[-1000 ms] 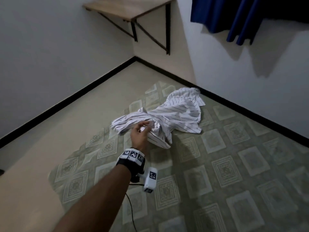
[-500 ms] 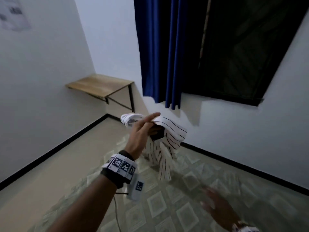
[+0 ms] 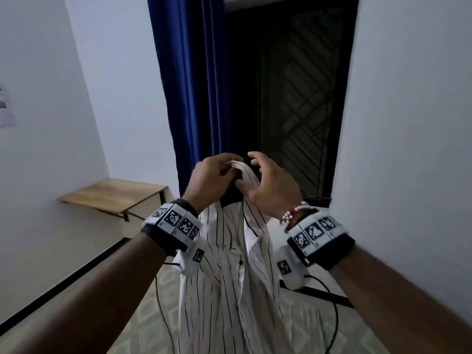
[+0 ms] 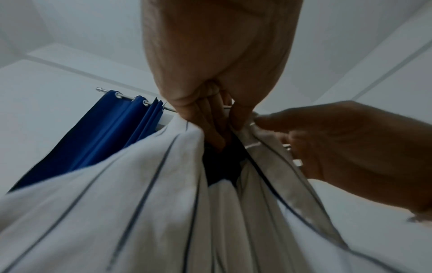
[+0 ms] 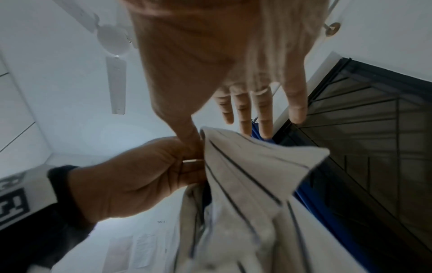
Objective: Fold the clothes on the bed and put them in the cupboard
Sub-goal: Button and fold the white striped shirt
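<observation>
White walls point(image 3: 51, 123), blue curtain point(image 3: 194, 98) beside dark grilled window point(image 3: 293, 98), wooden wall shelf point(image 3: 112, 198), patterned floor point(image 3: 153, 315), ceiling fan point(image 5: 112, 40).

shirt point(image 3: 229, 290) hem cut off below, wall poster point(image 3: 5, 108) cropped left

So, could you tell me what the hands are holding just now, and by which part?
The left hand grips the striped shirt at its collar edge; the right hand has open fingers at that collar.

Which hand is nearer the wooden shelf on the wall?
Left. The left hand grips the shirt collar on the side toward the shelf, above and right of it. The right hand is across the collar, farther away.
</observation>
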